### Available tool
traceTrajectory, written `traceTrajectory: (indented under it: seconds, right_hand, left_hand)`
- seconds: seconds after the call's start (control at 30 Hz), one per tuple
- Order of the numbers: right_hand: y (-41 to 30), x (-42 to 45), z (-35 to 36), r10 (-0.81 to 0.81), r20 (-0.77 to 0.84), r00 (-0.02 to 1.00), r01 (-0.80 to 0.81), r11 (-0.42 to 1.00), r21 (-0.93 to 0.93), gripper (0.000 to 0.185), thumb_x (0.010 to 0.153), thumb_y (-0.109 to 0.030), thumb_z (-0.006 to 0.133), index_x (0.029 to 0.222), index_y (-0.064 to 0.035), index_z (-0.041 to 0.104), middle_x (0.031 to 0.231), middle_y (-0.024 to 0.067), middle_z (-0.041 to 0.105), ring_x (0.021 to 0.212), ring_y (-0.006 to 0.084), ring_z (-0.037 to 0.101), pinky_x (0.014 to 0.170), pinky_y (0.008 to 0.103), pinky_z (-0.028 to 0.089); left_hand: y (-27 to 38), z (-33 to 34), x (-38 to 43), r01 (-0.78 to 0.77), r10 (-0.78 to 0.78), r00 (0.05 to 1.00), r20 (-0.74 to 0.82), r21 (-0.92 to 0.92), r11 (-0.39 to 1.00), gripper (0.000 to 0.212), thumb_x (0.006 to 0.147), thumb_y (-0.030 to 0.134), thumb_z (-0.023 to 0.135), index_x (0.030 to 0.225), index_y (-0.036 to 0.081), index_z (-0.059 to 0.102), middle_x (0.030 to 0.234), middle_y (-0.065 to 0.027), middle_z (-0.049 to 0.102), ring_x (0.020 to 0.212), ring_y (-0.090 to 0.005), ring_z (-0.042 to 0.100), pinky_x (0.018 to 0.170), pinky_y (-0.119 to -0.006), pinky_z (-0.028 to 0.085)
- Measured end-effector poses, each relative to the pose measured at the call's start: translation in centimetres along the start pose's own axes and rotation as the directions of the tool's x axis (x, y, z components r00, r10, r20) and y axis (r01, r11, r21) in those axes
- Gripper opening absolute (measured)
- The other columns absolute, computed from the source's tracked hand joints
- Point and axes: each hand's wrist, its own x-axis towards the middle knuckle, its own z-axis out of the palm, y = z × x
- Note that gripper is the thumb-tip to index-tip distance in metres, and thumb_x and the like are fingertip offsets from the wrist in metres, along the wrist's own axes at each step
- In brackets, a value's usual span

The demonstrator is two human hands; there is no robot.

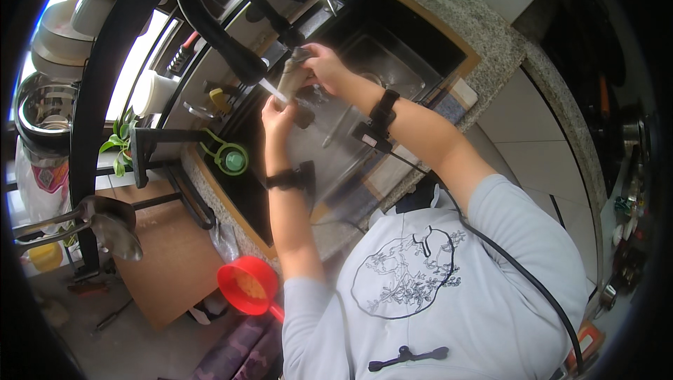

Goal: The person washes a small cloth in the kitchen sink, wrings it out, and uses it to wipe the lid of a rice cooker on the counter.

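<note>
A long, pale brownish piece point(292, 79), possibly a root vegetable, is gripped between my two hands over the sink point(326, 164). Its lower end is in my left hand point(279, 116); a darker brown part point(304, 117) shows just beyond the fingers. My right hand point(327, 68) is closed around the upper end, where something dark grey point(301, 55) sits at the fingertips; what it is cannot be made out. From the black faucet head point(250, 68) a stream of water point(273, 90) runs onto the piece near my left thumb. Another long pale piece point(338, 126) lies in the basin.
A green ring-shaped holder point(231, 159) hangs at the sink's left rim. Left of it stand a black rack point(150, 143) and a brown board point(168, 254). A red handled strainer or pan point(248, 284) is by my left elbow. Patterned cloth point(378, 180) lines the front edge.
</note>
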Motion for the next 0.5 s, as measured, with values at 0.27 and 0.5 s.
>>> traceTrajectory:
  seconds: [0.27, 0.5]
  right_hand:
    - [2.6, -0.8, -3.1, -0.326, 0.401, 0.856, 0.469, 0.167, -0.867, 0.069, 0.057, -0.011, 0.060, 0.121, -0.0123, 0.033, 0.117, 0.0150, 0.040, 0.108, 0.0304, 0.038, 0.090, 0.0353, 0.031]
    - [2.0, -0.4, -0.2, -0.027, 0.421, 0.906, 0.415, 0.240, -0.878, 0.040, 0.060, -0.006, 0.055, 0.100, -0.0070, 0.050, 0.094, 0.0150, 0.055, 0.090, 0.0290, 0.051, 0.077, 0.0346, 0.041]
  left_hand:
    - [4.5, -0.3, -1.1, -0.130, 0.126, 0.991, 0.034, 0.200, 0.971, 0.031, 0.063, 0.013, 0.061, 0.087, -0.005, 0.055, 0.073, -0.0063, 0.059, 0.065, -0.0115, 0.055, 0.061, -0.023, 0.043]
    - [3.3, -0.2, -0.8, 0.005, 0.012, 0.996, 0.094, -0.176, 0.984, 0.035, 0.063, 0.011, 0.060, 0.094, -0.003, 0.052, 0.082, -0.0077, 0.057, 0.075, -0.0140, 0.054, 0.069, -0.024, 0.042]
